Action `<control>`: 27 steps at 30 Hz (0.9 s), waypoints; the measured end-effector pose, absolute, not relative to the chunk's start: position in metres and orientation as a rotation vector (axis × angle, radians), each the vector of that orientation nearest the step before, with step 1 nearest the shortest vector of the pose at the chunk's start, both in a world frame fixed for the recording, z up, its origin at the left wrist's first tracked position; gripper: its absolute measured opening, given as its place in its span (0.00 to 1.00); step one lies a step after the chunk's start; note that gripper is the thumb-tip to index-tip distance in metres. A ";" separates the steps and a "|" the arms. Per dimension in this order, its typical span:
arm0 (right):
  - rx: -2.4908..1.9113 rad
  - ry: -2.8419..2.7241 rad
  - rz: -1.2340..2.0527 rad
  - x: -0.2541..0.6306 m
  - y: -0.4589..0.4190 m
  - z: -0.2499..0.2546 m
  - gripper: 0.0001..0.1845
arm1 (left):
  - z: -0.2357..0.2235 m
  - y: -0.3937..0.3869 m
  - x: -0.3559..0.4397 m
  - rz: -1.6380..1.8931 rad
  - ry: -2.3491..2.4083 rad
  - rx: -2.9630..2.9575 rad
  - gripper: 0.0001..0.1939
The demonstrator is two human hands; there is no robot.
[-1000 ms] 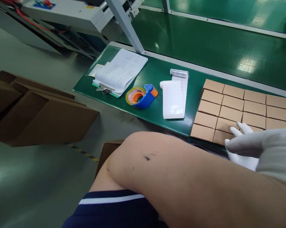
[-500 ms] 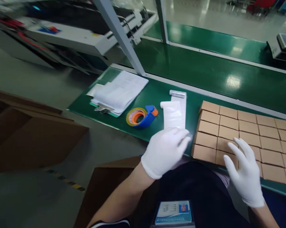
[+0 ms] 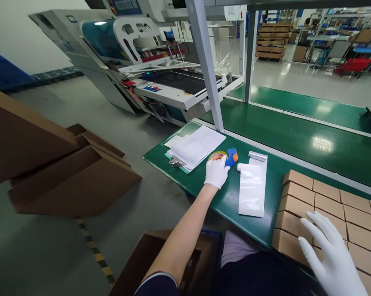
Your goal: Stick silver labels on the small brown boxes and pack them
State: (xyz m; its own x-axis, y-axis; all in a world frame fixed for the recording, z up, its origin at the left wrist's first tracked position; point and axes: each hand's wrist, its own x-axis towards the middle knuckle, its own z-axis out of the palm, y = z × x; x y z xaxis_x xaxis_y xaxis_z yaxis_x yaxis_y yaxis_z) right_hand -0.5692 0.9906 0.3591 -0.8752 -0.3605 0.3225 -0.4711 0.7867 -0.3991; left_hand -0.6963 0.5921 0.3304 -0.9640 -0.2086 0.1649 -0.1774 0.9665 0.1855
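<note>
tape dispenser (image 3: 231, 158): in the head view it is seen on the green surface (image 3: 226, 201), between the clipboard of papers (image 3: 200, 146) and the unrolled white strip (image 3: 253, 193). its yellow roll and blue body are partly covered by the gloved left hand (image 3: 216, 172), whose fingers are bent over the near side; whether they are clamped on it or only laid against it cannot be made out. the fingers of the right hand (image 3: 327, 250) are spread apart above the rows of small cartons (image 3: 330, 201), and nothing is seen held in them.

the dispenser is judged to be fairly light, stiff and not fragile, with most of its weight likely carried by the roll. the smooth plastic may be felt as a little slippery through a glove. a hold is best taken around the blue body, with the orange tip kept away from the fingers, since a cutting edge may be fitted there.

to the left, movement is limited by the clipboard, which is set just beside it; behind, by the grey post (image 3: 205, 61). more room is offered toward the near edge, beyond which a drop to the floor should be guarded against.
</note>
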 end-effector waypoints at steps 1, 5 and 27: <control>0.669 -2.755 0.693 -0.569 0.986 0.359 0.23 | 0.332 0.592 -0.716 -0.271 -2.918 0.279 0.27; 0.743 -2.770 0.663 -0.570 0.972 0.364 0.23 | 0.337 0.597 -0.782 -0.377 -2.894 0.250 0.27; 1.948 -2.580 0.636 -0.711 0.852 0.429 0.21 | 0.316 0.683 -0.616 -1.884 -2.426 0.184 0.13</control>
